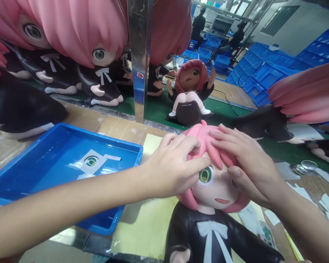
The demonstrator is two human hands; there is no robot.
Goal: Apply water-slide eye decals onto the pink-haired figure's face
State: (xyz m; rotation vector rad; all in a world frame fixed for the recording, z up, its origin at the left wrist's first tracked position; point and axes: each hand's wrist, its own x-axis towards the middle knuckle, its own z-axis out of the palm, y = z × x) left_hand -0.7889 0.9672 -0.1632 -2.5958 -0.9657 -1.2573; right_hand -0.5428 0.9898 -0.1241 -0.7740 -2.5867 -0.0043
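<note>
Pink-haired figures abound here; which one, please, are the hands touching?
The bottom-centre figure, beside the blue tray: left hand and right hand touch its head, no other's.

The bare right hand [249,166] hides most of one green eye [234,184] of the smooth pink-haired figure in black dress [210,195]; the bottom edge cuts off this figure's lower body. The bare left forearm [71,204] covers part of the blue rectangular plastic tray [57,157]. Far behind, two dark-clothed persons [199,23] are blurred, and their hands are too small to tell.
</note>
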